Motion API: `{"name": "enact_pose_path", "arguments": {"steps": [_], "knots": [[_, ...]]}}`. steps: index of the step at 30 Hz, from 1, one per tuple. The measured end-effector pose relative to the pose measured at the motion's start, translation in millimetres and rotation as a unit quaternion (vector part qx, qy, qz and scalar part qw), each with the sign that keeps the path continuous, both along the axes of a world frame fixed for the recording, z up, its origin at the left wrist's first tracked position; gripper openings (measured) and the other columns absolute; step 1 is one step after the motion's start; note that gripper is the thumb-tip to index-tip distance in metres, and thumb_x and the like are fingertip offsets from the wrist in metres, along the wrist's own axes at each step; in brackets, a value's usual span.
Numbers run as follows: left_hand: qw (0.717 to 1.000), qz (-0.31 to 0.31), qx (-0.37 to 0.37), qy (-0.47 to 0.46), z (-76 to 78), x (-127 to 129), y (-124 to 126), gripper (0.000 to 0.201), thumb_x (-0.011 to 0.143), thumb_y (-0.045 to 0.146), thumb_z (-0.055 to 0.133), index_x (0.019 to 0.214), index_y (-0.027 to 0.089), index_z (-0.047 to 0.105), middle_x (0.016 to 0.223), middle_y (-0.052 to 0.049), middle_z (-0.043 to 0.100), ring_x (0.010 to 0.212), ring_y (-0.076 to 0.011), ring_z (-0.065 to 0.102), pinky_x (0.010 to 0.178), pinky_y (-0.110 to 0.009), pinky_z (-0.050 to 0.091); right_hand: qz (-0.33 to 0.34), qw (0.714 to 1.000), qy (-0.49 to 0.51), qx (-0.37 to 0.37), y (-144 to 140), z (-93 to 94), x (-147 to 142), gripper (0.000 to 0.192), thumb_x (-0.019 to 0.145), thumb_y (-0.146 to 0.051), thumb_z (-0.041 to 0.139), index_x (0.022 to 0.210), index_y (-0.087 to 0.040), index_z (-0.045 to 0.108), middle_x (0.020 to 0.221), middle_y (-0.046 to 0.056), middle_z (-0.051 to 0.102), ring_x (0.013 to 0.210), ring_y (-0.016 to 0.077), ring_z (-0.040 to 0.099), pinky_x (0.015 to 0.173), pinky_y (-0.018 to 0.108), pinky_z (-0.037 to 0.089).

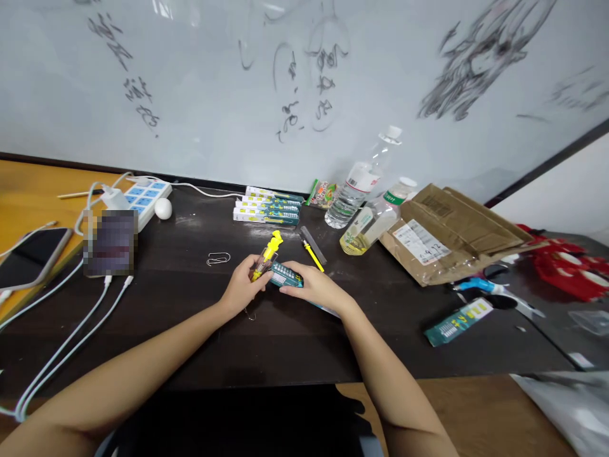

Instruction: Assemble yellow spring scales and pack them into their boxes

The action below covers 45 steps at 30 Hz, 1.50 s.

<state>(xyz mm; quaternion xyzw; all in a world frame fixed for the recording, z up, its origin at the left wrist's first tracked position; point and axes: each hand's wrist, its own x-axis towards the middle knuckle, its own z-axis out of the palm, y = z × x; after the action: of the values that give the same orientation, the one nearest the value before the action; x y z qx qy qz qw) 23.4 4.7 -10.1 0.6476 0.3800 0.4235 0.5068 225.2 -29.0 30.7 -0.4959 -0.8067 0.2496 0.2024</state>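
Observation:
My left hand (pixel 240 285) is closed around a clear plastic piece with bright yellow ends (pixel 272 246), whose exact kind I cannot make out. Right beside it, my right hand (pixel 316 287) grips a small teal printed box (pixel 285 275), one end turned toward the left hand. Beyond the hands lie a thin yellow-and-black tool (pixel 313 252) and a dark grey strip (pixel 314 244). A bent wire loop (pixel 218 259) rests on the dark table (pixel 190 343) to the left. Another piece of wire (pixel 250 315) shows just under my left hand.
Several white-and-teal boxes (pixel 266 212) are stacked near the whiteboard (pixel 214 95). Two bottles, one clear (pixel 354 190) and one with yellowish liquid (pixel 375 219), stand before a cardboard package (pixel 447 235). Scissors (pixel 495 292) and another teal box (pixel 459 322) lie right; a power strip (pixel 145 200) and cables left.

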Motion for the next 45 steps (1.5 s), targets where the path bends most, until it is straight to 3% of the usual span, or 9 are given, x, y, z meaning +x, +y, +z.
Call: {"name": "enact_pose_path", "arguments": {"steps": [5, 10, 13, 17, 26, 34, 39, 42, 45], "knots": [[0.999, -0.043, 0.001, 0.016, 0.4, 2, -3, 0.029, 0.078, 0.039, 0.062, 0.095, 0.017, 0.053, 0.064, 0.004, 0.053, 0.045, -0.0066, 0.052, 0.031, -0.012, 0.035, -0.025, 0.989, -0.114, 0.094, -4, -3.3, -7, 0.050, 0.086, -0.041, 0.057, 0.132, -0.026, 0.046, 0.113, 0.007, 0.062, 0.101, 0.0218, 0.061, 0.085, 0.033, 0.047], [0.997, -0.008, -0.042, -0.061, 1.6, 6, -5, 0.036, 0.080, 0.043, 0.061, 0.102, 0.019, 0.046, 0.077, 0.002, 0.059, 0.042, -0.0047, 0.051, 0.027, -0.011, 0.032, -0.053, 0.960, -0.198, 0.190, -3, 0.1, -9, 0.052, 0.087, -0.032, 0.057, 0.137, -0.027, 0.042, 0.105, 0.007, 0.061, 0.097, 0.0216, 0.059, 0.088, 0.038, 0.046], [0.992, 0.034, -0.078, -0.098, 2.1, 6, 1, 0.038, 0.077, 0.047, 0.062, 0.095, 0.019, 0.044, 0.080, 0.002, 0.056, 0.046, -0.0061, 0.056, 0.025, -0.010, 0.031, -0.061, 0.927, -0.243, 0.278, -3, 0.8, -11, 0.044, 0.089, -0.019, 0.053, 0.131, -0.030, 0.050, 0.112, 0.007, 0.061, 0.109, 0.0235, 0.053, 0.105, 0.052, 0.030], [0.988, -0.039, -0.140, -0.055, -0.5, 4, 6, 0.041, 0.075, 0.050, 0.064, 0.093, 0.018, 0.044, 0.064, 0.006, 0.052, 0.046, -0.0096, 0.059, 0.025, -0.010, 0.031, -0.064, 0.896, -0.253, 0.359, -5, -4.2, -16, 0.040, 0.091, -0.015, 0.046, 0.127, -0.033, 0.053, 0.123, 0.006, 0.058, 0.125, 0.0260, 0.041, 0.110, 0.061, 0.012], [0.982, -0.078, -0.171, -0.002, -2.8, 5, 2, 0.049, 0.070, 0.050, 0.069, 0.096, 0.017, 0.045, 0.071, 0.002, 0.059, 0.042, -0.0091, 0.058, 0.025, -0.012, 0.033, -0.027, 0.911, -0.230, 0.340, -6, -8.0, -20, 0.039, 0.092, -0.016, 0.045, 0.127, -0.030, 0.054, 0.122, 0.007, 0.058, 0.127, 0.0265, 0.041, 0.113, 0.060, 0.015], [0.975, -0.107, -0.195, 0.012, 0.9, 4, 2, 0.048, 0.069, 0.047, 0.072, 0.098, 0.016, 0.049, 0.083, -0.002, 0.062, 0.043, -0.0069, 0.057, 0.026, -0.012, 0.032, -0.027, 0.896, -0.242, 0.371, -6, -9.1, -23, 0.039, 0.093, -0.015, 0.044, 0.128, -0.028, 0.054, 0.124, 0.007, 0.058, 0.131, 0.0258, 0.038, 0.113, 0.057, 0.020], [0.964, -0.115, -0.238, -0.011, 4.5, 4, 2, 0.046, 0.067, 0.046, 0.073, 0.093, 0.016, 0.050, 0.082, -0.002, 0.061, 0.043, -0.0034, 0.052, 0.027, -0.010, 0.029, -0.005, 0.914, -0.210, 0.348, -3, -10.4, -19, 0.046, 0.091, -0.010, 0.042, 0.133, -0.027, 0.048, 0.132, 0.009, 0.052, 0.136, 0.0258, 0.032, 0.113, 0.056, 0.021], [0.966, -0.105, -0.237, -0.024, 5.8, 4, 3, 0.044, 0.066, 0.044, 0.075, 0.087, 0.016, 0.050, 0.076, 0.000, 0.060, 0.042, -0.0032, 0.049, 0.027, -0.010, 0.027, -0.064, 0.922, -0.140, 0.355, -4, -11.1, -18, 0.058, 0.088, -0.007, 0.041, 0.140, -0.031, 0.037, 0.143, 0.007, 0.040, 0.140, 0.0269, 0.024, 0.113, 0.056, 0.023], [0.970, -0.112, -0.214, -0.003, 4.9, 3, 4, 0.041, 0.066, 0.044, 0.075, 0.085, 0.017, 0.049, 0.062, 0.004, 0.055, 0.039, -0.0049, 0.049, 0.027, -0.011, 0.027, -0.197, 0.919, 0.042, 0.338, -4, -11.9, -18, 0.067, 0.089, -0.011, 0.038, 0.147, -0.031, 0.013, 0.149, 0.011, 0.026, 0.140, 0.0283, 0.024, 0.109, 0.055, 0.030]]}}
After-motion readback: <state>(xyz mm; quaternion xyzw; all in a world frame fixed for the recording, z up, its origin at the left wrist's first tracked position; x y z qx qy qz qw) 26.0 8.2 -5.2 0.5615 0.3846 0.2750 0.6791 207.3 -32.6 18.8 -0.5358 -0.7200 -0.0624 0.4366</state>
